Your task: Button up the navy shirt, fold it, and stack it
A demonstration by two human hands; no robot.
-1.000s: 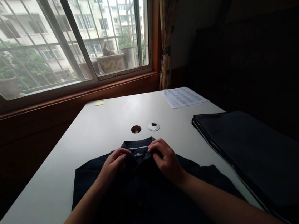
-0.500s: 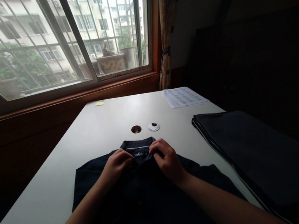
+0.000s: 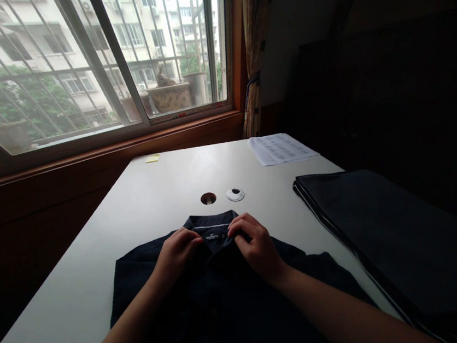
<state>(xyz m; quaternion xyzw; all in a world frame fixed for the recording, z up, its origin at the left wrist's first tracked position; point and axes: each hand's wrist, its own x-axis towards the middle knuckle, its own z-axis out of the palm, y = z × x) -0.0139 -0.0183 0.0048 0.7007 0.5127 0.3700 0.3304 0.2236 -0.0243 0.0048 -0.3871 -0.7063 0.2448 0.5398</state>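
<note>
A dark navy collared shirt (image 3: 223, 304) lies spread on the white table (image 3: 78, 265), its collar (image 3: 211, 217) pointing away from me. Inside the neck a light seam line and a small printed label show. My left hand (image 3: 177, 250) pinches the left side of the collar between thumb and fingers. On the opposite side, my right hand (image 3: 255, 243) has its fingers closed on the right collar edge. Both forearms cross over the shirt's front, and the lower part of the shirt runs out of view in shadow.
Folded dark cloth with pale edging (image 3: 382, 220) lies along the table's right side. Beyond the collar are a round cable hole (image 3: 208, 198) and its loose white cover (image 3: 235, 194). Printed papers (image 3: 281, 149) and a yellow sticky note (image 3: 152, 158) lie near the far edge, below a barred window.
My left hand has shifted very slightly left along the collar. My right hand keeps its hold, and the shirt lies practically as before.
</note>
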